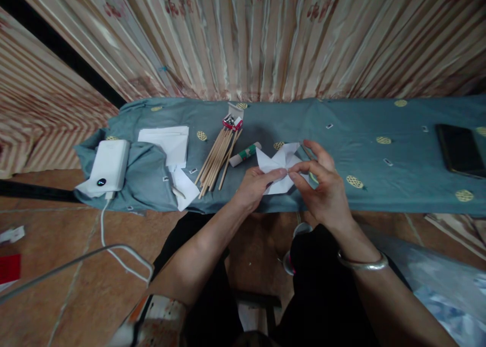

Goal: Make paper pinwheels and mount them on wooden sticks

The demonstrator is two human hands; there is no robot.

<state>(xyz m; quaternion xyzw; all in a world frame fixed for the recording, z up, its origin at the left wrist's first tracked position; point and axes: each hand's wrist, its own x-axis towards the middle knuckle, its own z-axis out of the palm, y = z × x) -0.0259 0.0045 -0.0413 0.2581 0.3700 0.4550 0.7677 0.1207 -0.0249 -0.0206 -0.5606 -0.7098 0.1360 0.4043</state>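
Observation:
A white paper pinwheel [279,158] is held just above the cloth-covered bench, its pointed blades spread out. My left hand [255,187] grips its near side, with the thumb pressed on the paper by the centre. My right hand [321,185] pinches thumb and forefinger together at the pinwheel's middle; anything between these fingertips is too small to make out. Left of the pinwheel lies a glue stick [245,154] with a green label. Beside that is a bundle of thin wooden sticks [217,162]. A small open red-and-white box [232,120] of shiny metal pieces stands behind them.
White paper sheets [170,142] and a paper scrap [184,187] lie to the left. A white power bank [109,165] with a cable [102,225] sits at the bench's left end. A dark phone [461,150] rests far right. Pleated curtains [243,43] hang behind.

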